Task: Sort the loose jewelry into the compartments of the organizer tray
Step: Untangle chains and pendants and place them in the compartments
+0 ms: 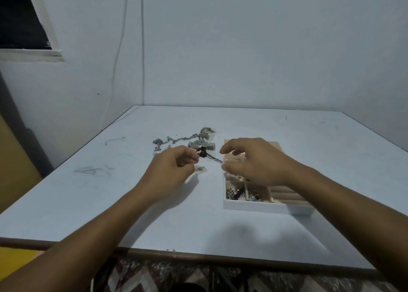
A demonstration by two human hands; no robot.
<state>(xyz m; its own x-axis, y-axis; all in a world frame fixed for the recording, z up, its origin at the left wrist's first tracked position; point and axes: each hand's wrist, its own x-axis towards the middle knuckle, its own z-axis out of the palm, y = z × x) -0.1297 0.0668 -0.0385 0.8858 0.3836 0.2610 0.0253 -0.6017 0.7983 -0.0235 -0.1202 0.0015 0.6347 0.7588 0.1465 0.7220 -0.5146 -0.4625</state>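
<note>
My left hand (174, 170) pinches one end of a small dark piece of jewelry with a silver strand (208, 156). The strand's other end reaches the fingertips of my right hand (254, 161), which hovers over the left side of the organizer tray (265, 208). Whether the right fingers pinch the strand is unclear. The tray's front compartments hold silver and dark pieces (242, 194). A silver watch (201, 145), a long chain (174, 140) and a small pale item (201, 170) lie loose on the table.
The pale blue table (132, 203) sits in a corner with walls at the back and left. Its front edge runs close to me. Ribbed ring slots fill the tray's right front part (284, 194). Pen marks dot the tabletop.
</note>
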